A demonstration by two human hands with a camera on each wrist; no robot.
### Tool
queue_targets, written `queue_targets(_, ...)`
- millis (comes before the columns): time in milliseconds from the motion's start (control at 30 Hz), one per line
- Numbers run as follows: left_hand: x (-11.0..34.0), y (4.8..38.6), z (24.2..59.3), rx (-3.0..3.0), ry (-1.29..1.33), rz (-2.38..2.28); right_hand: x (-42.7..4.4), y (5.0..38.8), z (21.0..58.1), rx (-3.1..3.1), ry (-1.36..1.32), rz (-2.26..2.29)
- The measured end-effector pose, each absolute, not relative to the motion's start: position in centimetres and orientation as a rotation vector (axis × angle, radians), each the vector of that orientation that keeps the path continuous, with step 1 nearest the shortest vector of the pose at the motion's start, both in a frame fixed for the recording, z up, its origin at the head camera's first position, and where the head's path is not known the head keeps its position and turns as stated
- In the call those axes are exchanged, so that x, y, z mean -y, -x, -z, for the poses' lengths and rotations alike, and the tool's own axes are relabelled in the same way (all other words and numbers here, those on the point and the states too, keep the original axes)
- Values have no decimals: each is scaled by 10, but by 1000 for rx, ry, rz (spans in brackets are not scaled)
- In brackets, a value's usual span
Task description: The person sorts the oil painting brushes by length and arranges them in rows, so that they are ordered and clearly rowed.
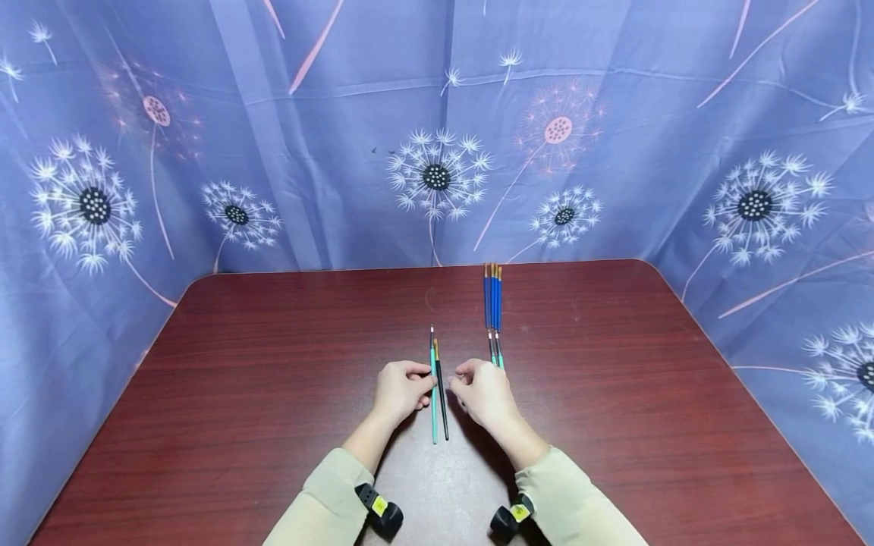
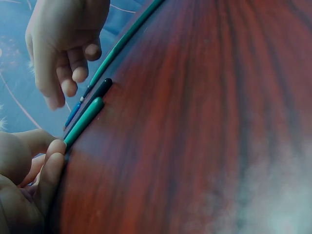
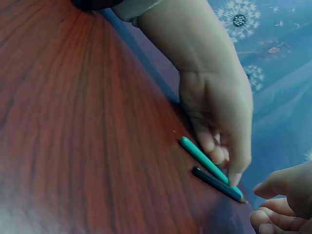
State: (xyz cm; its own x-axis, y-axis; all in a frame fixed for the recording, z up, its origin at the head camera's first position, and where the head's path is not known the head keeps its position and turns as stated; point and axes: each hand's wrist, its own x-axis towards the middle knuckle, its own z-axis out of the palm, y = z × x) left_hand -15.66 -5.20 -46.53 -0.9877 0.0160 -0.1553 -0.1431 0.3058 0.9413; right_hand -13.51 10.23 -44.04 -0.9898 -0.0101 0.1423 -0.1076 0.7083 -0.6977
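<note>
My left hand (image 1: 403, 390) pinches a teal paintbrush (image 1: 433, 413) between thumb and fingers; the brush lies on the table with its bristles pointing away from me. Close along its right side lies a black paintbrush (image 1: 443, 413) with a gold-coloured ferrule. To the right of both, my right hand (image 1: 485, 390) hovers with loosely bent fingers and nothing visible between them. In the left wrist view, the right hand (image 2: 70, 44) hangs apart from the black brush (image 2: 101, 89). The left hand (image 3: 219, 112) touches the teal brush (image 3: 202, 158) in the right wrist view.
Beyond my right hand lie two more teal brushes (image 1: 501, 356), their lower parts hidden by that hand. Several blue paintbrushes (image 1: 493, 303) lie side by side behind them, near the far edge. A blue dandelion-print curtain (image 1: 355, 189) surrounds the reddish-brown table (image 1: 273, 341).
</note>
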Motion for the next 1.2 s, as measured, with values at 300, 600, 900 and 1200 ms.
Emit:
queue_targets(300,52,157,466,-2421,120,-1791,-90,135,444,2881,-108,-1012)
queue_targets(600,52,157,464,-2430,121,-1780,-87,136,446,2923,-72,-910)
queue_targets(900,53,157,464,-2425,122,-1790,-89,138,446,2935,-42,-782)
queue_targets(1200,52,156,466,-2449,119,-1776,-90,139,445,2967,-20,-735)
